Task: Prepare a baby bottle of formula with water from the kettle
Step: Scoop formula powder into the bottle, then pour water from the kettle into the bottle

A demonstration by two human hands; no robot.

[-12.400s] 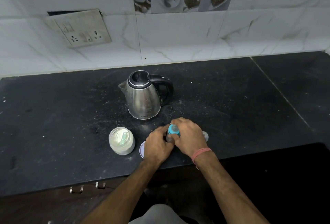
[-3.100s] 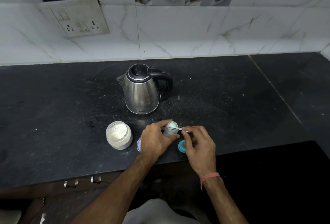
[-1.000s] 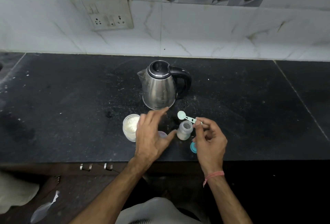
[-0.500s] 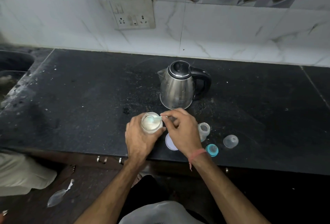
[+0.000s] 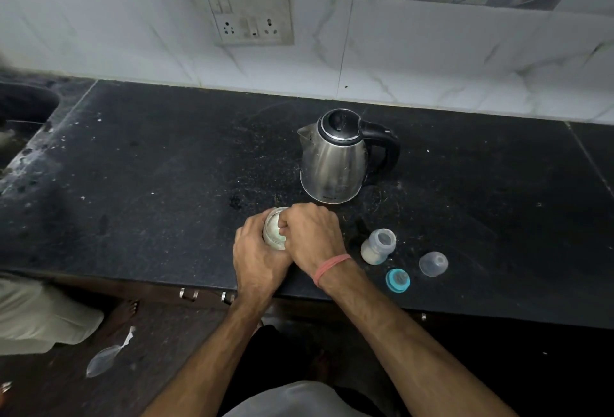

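Observation:
My left hand grips the glass formula jar near the counter's front edge. My right hand reaches over the jar's mouth, fingers curled down into it; the pale scoop is mostly hidden under them. The open baby bottle stands to the right with white powder at its bottom. Its teal ring with the nipple and its clear cap lie on the counter beside it. The steel kettle stands behind, lid closed, handle to the right.
The black stone counter runs to a sink at the far left. A socket plate hangs on the tiled wall. Another person's bare foot and a clear plastic scrap are on the floor at lower left.
My right hand has pushed lower into the jar, so the scoop is now hidden. The view has shifted slightly left. The jar's lid is now covered by my arms.

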